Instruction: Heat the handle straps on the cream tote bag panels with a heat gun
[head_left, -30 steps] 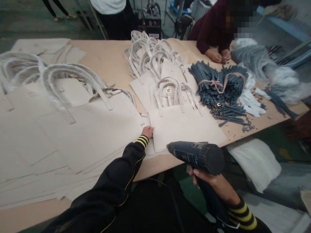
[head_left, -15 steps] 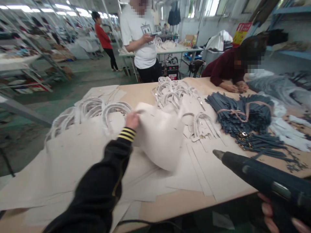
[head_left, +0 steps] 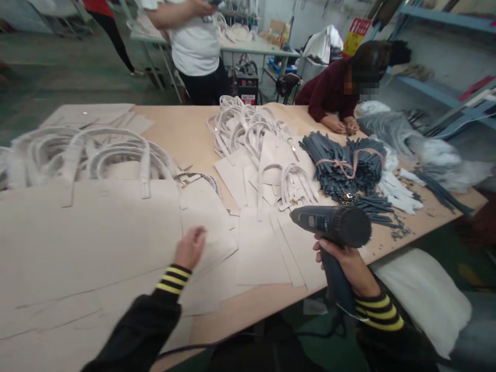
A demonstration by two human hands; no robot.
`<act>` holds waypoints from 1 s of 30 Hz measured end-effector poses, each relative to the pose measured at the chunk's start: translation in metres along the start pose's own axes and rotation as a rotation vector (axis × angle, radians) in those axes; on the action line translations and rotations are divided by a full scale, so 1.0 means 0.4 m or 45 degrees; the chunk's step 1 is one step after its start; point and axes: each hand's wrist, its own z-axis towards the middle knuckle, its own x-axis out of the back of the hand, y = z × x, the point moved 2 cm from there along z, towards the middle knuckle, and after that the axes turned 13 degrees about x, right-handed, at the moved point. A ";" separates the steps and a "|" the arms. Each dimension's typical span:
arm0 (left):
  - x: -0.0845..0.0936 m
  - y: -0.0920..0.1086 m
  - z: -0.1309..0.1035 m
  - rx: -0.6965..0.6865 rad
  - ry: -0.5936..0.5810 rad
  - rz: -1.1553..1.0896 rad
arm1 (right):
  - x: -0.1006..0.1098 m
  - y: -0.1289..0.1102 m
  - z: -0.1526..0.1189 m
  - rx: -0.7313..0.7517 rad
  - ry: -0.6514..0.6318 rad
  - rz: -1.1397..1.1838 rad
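Can pass through the bare gap at the far edge of the worktop [head_left: 172, 124], between the handled bag panels [head_left: 106, 230] on the left and the looped handles [head_left: 237, 121]. Can slide along the near edge up to the left sleeve [head_left: 137, 328]. Meets the strap bundle [head_left: 334, 160] toward the right end and, above the near edge, the heat gun [head_left: 329, 223].

"What lies at your ten o'clock?"
"On my table [head_left: 178, 124], one bag stack [head_left: 96, 232]."
"Twelve?"
"Another bag stack [head_left: 263, 248]."
"One?"
"The strap bundle [head_left: 329, 160], with a co-worker [head_left: 329, 98] behind it."
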 end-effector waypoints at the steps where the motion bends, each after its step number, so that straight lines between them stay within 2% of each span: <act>1: -0.046 0.012 -0.017 0.002 -0.062 -0.092 | 0.008 -0.001 0.009 -0.013 -0.005 0.028; 4: -0.248 0.109 -0.061 0.028 -0.338 -0.398 | 0.030 -0.010 0.027 -0.047 -0.051 0.104; 6: -0.370 0.188 -0.067 0.081 -0.376 -0.433 | 0.036 -0.009 0.040 -0.032 -0.055 0.134; 8: -0.445 0.252 -0.050 0.191 -0.287 -0.361 | 0.041 -0.001 0.055 -0.004 -0.046 0.165; 11: -0.492 0.321 -0.005 0.325 -0.222 -0.258 | 0.074 0.010 0.074 0.072 0.056 0.132; 14: -0.501 0.372 0.033 0.323 -0.271 -0.204 | 0.149 0.009 0.078 0.117 0.277 0.061; 17: -0.472 0.381 0.061 0.213 -0.238 -0.198 | 0.229 0.003 0.066 0.056 0.406 0.129; 20: -0.402 0.316 0.091 0.136 -0.056 -0.230 | 0.270 0.003 0.056 0.019 0.388 0.209; 22: -0.352 0.248 0.106 0.178 0.059 -0.209 | 0.272 0.011 0.058 0.031 0.391 0.203; 24: -0.316 0.191 0.113 0.218 0.111 -0.186 | 0.262 0.023 0.069 0.049 0.419 0.155; 27: -0.296 0.153 0.113 0.238 0.106 -0.195 | 0.246 0.040 0.087 0.053 0.421 0.080; 30: -0.298 0.153 0.110 0.259 0.095 -0.209 | 0.254 0.052 0.085 0.022 0.454 0.013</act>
